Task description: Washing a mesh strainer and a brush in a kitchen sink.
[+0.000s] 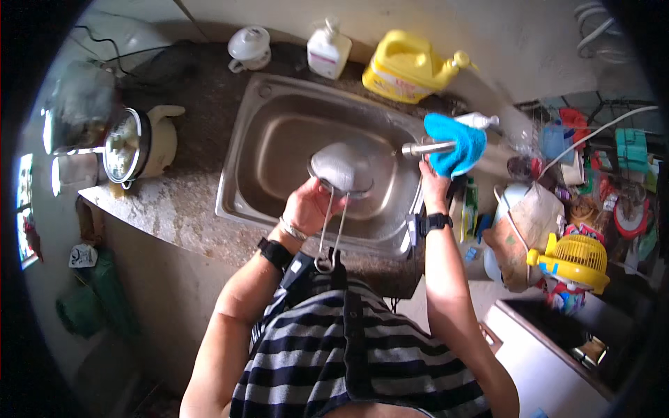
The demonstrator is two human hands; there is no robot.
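Observation:
My left hand (306, 206) grips a fine-mesh metal strainer (334, 166) by its rim. The strainer is held above the stainless steel sink (285, 138), its wire handle pointing back towards me. At the sink's right side, my right hand (435, 183) reaches to the metal faucet (415, 150). Its fingers are partly hidden there, so whether they grip the faucet or only touch it cannot be made out. A bright blue cloth (462, 143) is draped over the faucet, just above that hand.
Behind the sink stand a lidded white cup (250, 47), a white pump bottle (329, 52) and a yellow jug (405, 68). An electric pot with a glass lid (157, 138) is on the left counter (151, 209). Rightward are a yellow fan (577, 258) and assorted clutter.

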